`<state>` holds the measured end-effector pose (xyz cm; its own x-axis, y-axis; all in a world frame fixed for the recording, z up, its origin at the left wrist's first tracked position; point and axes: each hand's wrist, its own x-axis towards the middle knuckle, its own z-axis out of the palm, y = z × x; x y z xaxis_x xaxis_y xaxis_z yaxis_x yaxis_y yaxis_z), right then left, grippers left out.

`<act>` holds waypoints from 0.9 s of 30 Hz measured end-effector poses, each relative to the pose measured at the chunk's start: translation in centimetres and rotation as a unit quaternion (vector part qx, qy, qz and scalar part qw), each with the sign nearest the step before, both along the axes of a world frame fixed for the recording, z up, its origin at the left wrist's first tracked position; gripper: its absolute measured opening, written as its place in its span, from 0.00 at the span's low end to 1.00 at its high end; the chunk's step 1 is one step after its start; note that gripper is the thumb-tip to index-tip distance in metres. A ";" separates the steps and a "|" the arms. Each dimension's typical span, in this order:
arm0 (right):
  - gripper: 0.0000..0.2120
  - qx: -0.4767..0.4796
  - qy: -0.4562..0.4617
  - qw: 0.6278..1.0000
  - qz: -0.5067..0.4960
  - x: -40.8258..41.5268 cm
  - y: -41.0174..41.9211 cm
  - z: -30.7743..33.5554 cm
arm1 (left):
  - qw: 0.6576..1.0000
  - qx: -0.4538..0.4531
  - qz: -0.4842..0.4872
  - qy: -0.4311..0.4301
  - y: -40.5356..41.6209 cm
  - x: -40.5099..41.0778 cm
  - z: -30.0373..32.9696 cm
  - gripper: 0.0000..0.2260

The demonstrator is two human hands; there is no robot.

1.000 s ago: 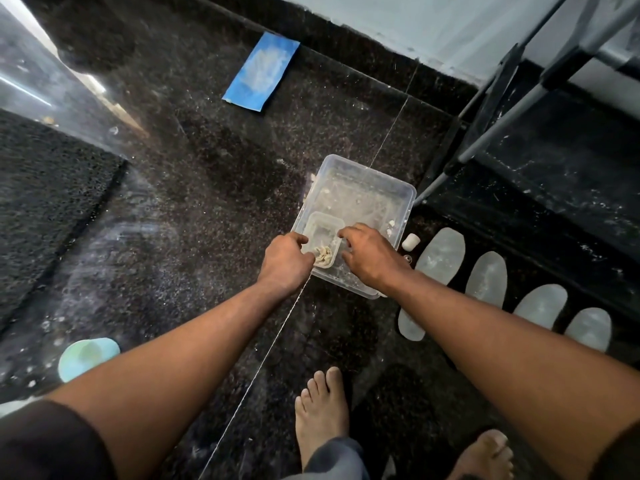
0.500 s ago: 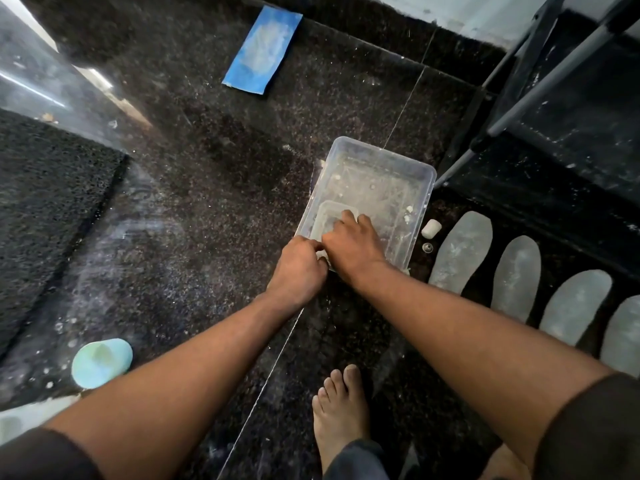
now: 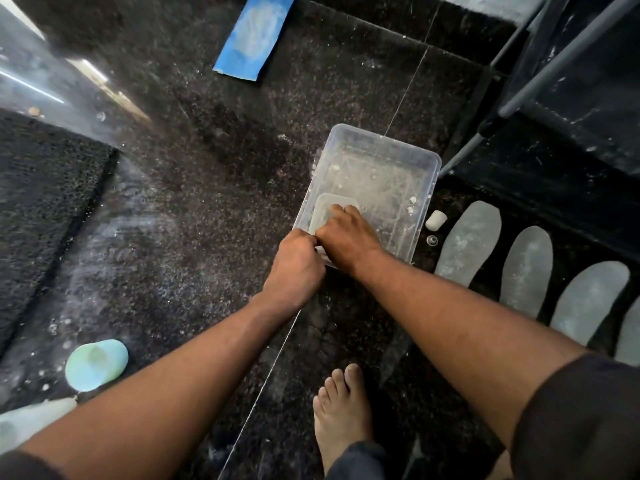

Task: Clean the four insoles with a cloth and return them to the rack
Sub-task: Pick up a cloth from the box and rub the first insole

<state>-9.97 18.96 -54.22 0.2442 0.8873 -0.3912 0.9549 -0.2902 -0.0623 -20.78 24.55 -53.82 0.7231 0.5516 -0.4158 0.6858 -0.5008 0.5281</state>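
Fingers (image 3: pixel 341 211) inside clear tub (image 3: pixel 429 161) — smaller tray (image 3: pixel 329 202) within

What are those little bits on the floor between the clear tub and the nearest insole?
In the head view, two small things lie between the tub and insole: a white cap-like piece and a tiny ring.

Open dark floor (image 3: pixel 214 209) fills the middle and left of the frame. The clear tub (image 3: pixel 429 188) blocks the centre, with the rack legs (image 3: pixel 491 133) close at upper right. Four insoles (image 3: pixel 467 244) line the right edge; a green cup (image 3: pixel 97 365) sits lower left.
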 end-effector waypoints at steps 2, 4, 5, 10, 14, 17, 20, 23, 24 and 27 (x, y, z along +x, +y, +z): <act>0.13 0.007 -0.001 1.000 0.006 0.1 0.1 -0.1 | 1.000 -0.002 -0.002 0.000 0.2 -0.2 0.1 0.10; 0.13 0.016 0.004 1.000 0.002 0.3 0.1 -0.1 | 1.000 -0.002 -0.006 -0.002 0.2 -0.3 0.4 0.11; 0.14 0.021 0.008 1.000 -0.003 0.3 -0.1 -0.1 | 1.000 -0.004 -0.004 -0.004 0.2 -0.3 0.6 0.13; 0.12 0.105 0.030 0.993 -0.034 0.0 -1.1 0.2 | 0.998 0.005 0.055 -0.014 0.3 0.0 1.3 0.22; 0.06 0.148 0.060 0.984 -0.082 0.0 -1.4 0.4 | 0.993 -0.002 0.113 -0.029 0.4 0.1 2.0 0.24; 0.11 0.136 0.123 0.975 -0.129 0.5 -1.8 1.0 | 0.990 -0.013 0.138 -0.042 0.2 0.2 2.5 0.22; 0.14 0.138 0.152 0.962 -0.178 0.9 -2.3 1.4 | 0.989 -0.004 0.135 -0.052 0.0 0.5 3.2 0.20; 0.14 0.125 0.186 0.955 -0.195 1.0 -2.9 2.1 | 0.994 0.007 0.100 -0.046 -0.3 1.1 3.9 0.19; 0.14 0.129 0.187 0.953 -0.202 1.0 -3.0 2.2 | 0.995 0.009 0.090 -0.046 -0.4 1.2 4.1 0.18; 0.16 0.146 0.203 0.938 -0.242 1.3 -3.3 2.4 | 0.996 0.014 0.069 -0.050 -0.8 1.7 4.6 0.17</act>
<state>-8.63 15.63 -51.81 0.5295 0.7946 -0.2970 0.5962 -0.5976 -0.5361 -19.06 23.76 -49.26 0.6770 0.6584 -0.3289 0.6935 -0.4210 0.5847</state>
